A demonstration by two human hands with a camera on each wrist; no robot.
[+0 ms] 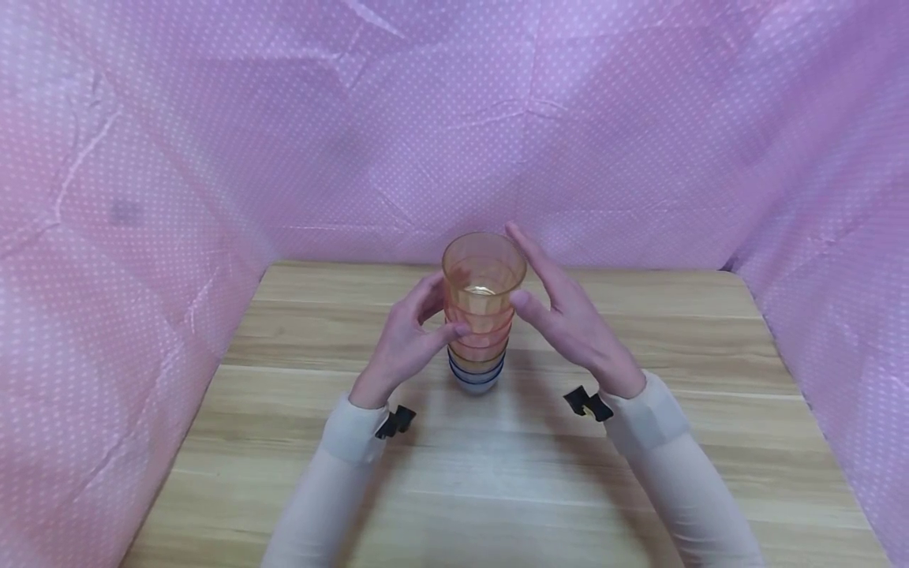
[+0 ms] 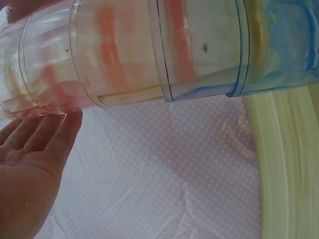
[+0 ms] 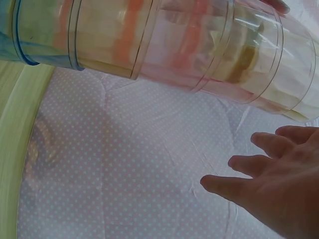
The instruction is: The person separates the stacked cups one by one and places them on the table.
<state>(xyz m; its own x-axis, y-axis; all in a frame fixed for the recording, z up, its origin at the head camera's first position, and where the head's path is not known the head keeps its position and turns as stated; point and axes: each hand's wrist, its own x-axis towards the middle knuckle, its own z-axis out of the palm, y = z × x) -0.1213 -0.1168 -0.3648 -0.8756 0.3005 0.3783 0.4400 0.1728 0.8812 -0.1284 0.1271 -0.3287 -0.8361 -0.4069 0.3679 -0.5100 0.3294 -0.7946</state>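
Note:
A stack of several nested clear plastic cups [image 1: 481, 315] stands upright on the wooden table [image 1: 497, 473], an orange one on top and a blue one at the bottom. My left hand [image 1: 415, 331] is at the stack's left side, thumb against the middle cups, fingers loosely bent. My right hand [image 1: 561, 312] flanks the right side, fingers straight, thumb tip on the top cup. In the left wrist view the stack [image 2: 164, 50] fills the top and my left hand's fingers [image 2: 35, 149] lie straight beside it. From the right wrist, the stack [image 3: 174, 40] is apart from my spread right fingers [image 3: 264, 164].
Pink dotted cloth [image 1: 213, 158] walls in the table at the back and on both sides. Black clips [image 1: 396, 422] [image 1: 588, 404] sit at my wrists. Bare wood lies all round the stack.

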